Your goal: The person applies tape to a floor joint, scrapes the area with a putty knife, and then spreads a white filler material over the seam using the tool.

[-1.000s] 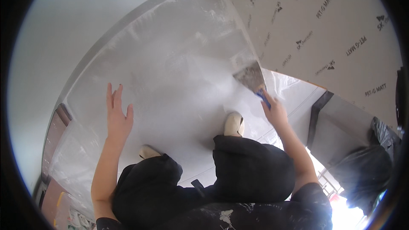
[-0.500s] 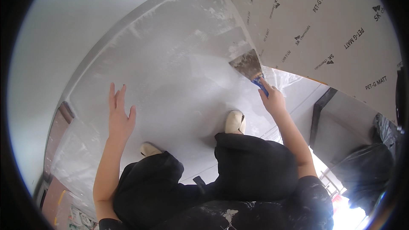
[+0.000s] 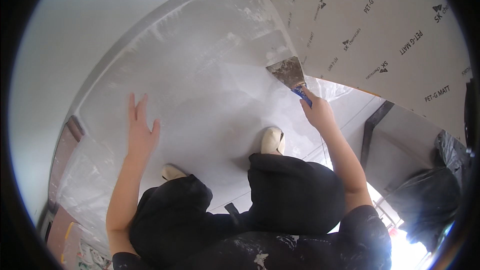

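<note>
My right hand (image 3: 318,111) is closed around the blue handle of a putty knife (image 3: 287,71). Its wide metal blade, smeared with pale residue, points up and left over the dusty grey floor (image 3: 200,85), close to the lower edge of a printed panel (image 3: 370,35). Whether the blade touches the floor I cannot tell. My left hand (image 3: 142,129) holds nothing; its fingers are apart, above the floor on the left side.
A pale wall (image 3: 55,75) with a grey skirting strip (image 3: 117,42) curves along the left. Clear plastic sheeting (image 3: 85,185) lies at lower left. Black plastic (image 3: 425,192) hangs at right. My cream shoes (image 3: 273,141) stand on the floor between my hands.
My right hand and the putty knife have shifted slightly left, and the blade has turned a little. My left hand stays nearly in place, fingers apart.
</note>
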{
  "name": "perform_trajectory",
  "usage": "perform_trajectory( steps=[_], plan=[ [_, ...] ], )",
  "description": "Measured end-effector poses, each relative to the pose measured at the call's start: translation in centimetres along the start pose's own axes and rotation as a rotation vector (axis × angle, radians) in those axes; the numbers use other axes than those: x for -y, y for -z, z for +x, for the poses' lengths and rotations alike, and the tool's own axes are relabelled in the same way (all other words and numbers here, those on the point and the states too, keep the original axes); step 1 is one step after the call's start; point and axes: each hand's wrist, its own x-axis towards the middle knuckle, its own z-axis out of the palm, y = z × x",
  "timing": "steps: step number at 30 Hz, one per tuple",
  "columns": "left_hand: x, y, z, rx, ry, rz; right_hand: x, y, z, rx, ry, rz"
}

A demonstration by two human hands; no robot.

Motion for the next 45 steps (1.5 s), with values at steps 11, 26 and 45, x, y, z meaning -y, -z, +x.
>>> perform_trajectory(
  steps=[11,26,45],
  plan=[
    [-0.4,0.8,0.0,0.011,-0.045,-0.065,-1.2,0.1,-2.3,0.074,0.029,-0.081],
    [2.4,2.4,-1.4,0.009,0.021,0.033,1.7,-1.1,2.7,-0.057,0.135,-0.059],
    [2.4,1.8,-1.1,-0.134,0.046,-0.061,9.9,2.7,8.5,0.028,0.257,-0.13]
  ],
)
